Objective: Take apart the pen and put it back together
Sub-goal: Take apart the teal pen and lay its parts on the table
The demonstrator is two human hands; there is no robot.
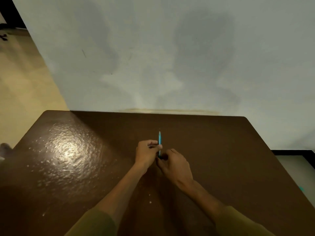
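At the bottom of the frame our two olive sleeves [95,223] are reaching up over the brown table [221,159] toward the middle of the picture. We are closing the right hand [175,163] around the near, lower end of the pen [159,139], fingers curled in on it, though what they are pinching there is too shaded to tell. Just up and left of it, we are gripping the barrel with the left hand [147,150], thumb and fingertips clamped at about mid-length.

We seem to be working the near end, either unscrewing or reseating it; which one we cannot tell. To do it well, we are better off keeping the left hand still as the anchor and turning only with the right, in line with the barrel, low over the table so any small part drops close by.

The pen is sitting just below the centre of the frame, touching both hands. Its long axis is running almost straight up the picture, the free blue end pointing away toward the wall [170,57].
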